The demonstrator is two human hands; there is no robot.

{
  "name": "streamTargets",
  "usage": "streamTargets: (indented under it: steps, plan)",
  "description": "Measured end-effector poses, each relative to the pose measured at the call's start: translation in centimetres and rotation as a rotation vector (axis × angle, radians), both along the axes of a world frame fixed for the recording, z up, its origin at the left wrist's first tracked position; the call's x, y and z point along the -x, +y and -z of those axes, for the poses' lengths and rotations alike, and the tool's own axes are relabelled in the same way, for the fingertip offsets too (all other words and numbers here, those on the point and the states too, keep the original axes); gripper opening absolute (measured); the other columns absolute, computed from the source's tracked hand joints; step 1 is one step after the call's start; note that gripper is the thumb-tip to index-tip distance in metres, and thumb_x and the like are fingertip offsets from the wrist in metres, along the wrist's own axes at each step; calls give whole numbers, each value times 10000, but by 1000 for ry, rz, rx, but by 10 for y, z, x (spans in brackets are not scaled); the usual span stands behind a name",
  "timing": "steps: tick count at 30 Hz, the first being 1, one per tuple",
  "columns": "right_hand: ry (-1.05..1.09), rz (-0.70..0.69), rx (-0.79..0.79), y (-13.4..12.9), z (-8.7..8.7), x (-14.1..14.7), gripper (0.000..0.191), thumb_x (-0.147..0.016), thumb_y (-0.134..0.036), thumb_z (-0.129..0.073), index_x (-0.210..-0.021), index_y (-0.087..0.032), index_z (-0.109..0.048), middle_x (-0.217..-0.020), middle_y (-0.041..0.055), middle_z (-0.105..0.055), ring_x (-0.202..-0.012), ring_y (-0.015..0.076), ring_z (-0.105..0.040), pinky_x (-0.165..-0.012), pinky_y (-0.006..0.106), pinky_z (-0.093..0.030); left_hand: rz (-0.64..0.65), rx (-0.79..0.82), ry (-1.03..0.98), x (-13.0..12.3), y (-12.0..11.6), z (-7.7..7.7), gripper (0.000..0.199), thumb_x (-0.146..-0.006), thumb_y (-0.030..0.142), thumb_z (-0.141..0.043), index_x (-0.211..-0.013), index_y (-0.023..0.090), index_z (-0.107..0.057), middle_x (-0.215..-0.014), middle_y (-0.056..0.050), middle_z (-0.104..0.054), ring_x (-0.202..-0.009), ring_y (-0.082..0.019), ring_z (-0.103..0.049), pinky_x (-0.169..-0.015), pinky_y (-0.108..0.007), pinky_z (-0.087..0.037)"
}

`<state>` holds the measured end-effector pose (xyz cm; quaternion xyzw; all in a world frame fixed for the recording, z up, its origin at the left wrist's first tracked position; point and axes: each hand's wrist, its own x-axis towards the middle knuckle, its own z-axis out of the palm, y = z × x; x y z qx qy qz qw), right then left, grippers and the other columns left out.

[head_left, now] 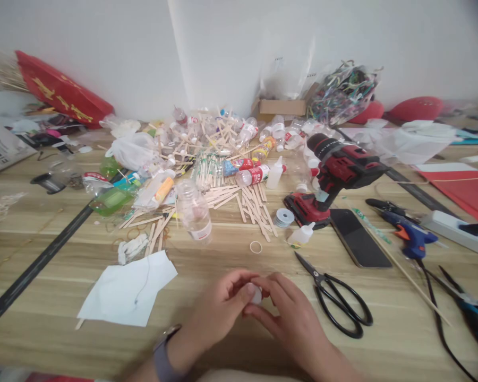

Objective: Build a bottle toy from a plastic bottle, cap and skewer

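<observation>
Near the front edge of the table, my left hand and my right hand meet with bent fingers around a small whitish bottle cap. The left thumb presses on the cap, and the right fingertips close on its other side. Much of it is hidden by the fingers. Just beyond my hands lies a thin pale ring. Black-handled scissors rest to the right, blades pointing away from me. A clear, capless plastic bottle is further off to the left.
A red cordless drill stands at the right, beside a phone, a small glue bottle and a blue glue gun. Wooden sticks and several bottles are heaped at the back. White paper lies front left.
</observation>
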<state>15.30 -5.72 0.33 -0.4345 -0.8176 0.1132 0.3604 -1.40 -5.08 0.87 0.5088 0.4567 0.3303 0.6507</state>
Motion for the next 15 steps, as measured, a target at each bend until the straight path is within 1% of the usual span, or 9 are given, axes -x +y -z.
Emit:
streamTargets:
  steps: [1,3,5,7,9,10,11,12,15]
  plan:
    - [3,1,10,-2,0,-1,316,-942,-463,-464,-1022,-196,-612,-717,33,-609,-645,172,-616,-562,269,-510,-10,35,-46,-6,1,3,339,-860,427,-583,-1069,170,-654,-983,-62,-683,-877,-170,-600,-773,-277,-460]
    - [-21,1,40,-4,0,-11,317,-951,-451,-452,-1049,-202,-622,-736,37,-623,-646,171,-624,-560,268,-520,-2,113,-115,-13,4,7,394,-818,454,-621,-1042,133,-662,-849,-48,-669,-694,-132,-565,-632,-254,-438]
    - [-97,25,42,-5,4,-33,300,-964,-412,-439,-1070,-207,-630,-798,57,-654,-681,181,-644,-587,280,-537,8,172,-125,-16,7,9,454,-783,481,-646,-1039,105,-655,-712,-17,-626,-568,-104,-500,-555,-245,-394]
    - [-199,183,-20,-3,12,-64,303,-969,-377,-421,-1018,-184,-649,-867,99,-681,-746,215,-667,-651,323,-552,-14,193,-109,-17,8,9,468,-762,475,-670,-1035,96,-644,-651,7,-595,-562,-102,-499,-582,-251,-398]
    - [-336,354,-58,1,26,-99,328,-959,-355,-402,-1000,-159,-663,-928,143,-695,-830,273,-672,-744,406,-549,-52,200,-107,-16,9,9,452,-746,452,-691,-1027,101,-638,-666,9,-600,-620,-114,-536,-658,-265,-420]
    - [-403,390,-104,3,33,-115,355,-956,-339,-372,-977,-155,-674,-920,157,-703,-814,294,-672,-736,436,-544,-67,211,-115,-16,10,9,450,-735,441,-703,-1028,106,-636,-696,6,-611,-651,-119,-553,-693,-272,-427]
    - [-461,386,-86,4,39,-128,362,-949,-306,-354,-991,-154,-679,-940,163,-710,-833,303,-676,-737,442,-543,-79,228,-125,-16,11,10,458,-719,431,-718,-1035,111,-633,-728,3,-622,-675,-123,-567,-722,-280,-431]
    - [-490,381,-68,6,45,-139,352,-932,-286,-364,-984,-151,-685,-906,160,-716,-801,303,-681,-705,435,-547,-85,248,-137,-16,11,10,470,-701,422,-733,-1043,117,-630,-759,1,-633,-693,-126,-580,-746,-287,-433]
    - [-497,343,74,6,54,-155,306,-888,-271,-427,-998,-155,-688,-830,140,-709,-751,280,-686,-687,402,-563,-81,301,-174,-17,13,13,486,-643,402,-777,-1012,120,-631,-815,-11,-656,-727,-141,-607,-779,-303,-436]
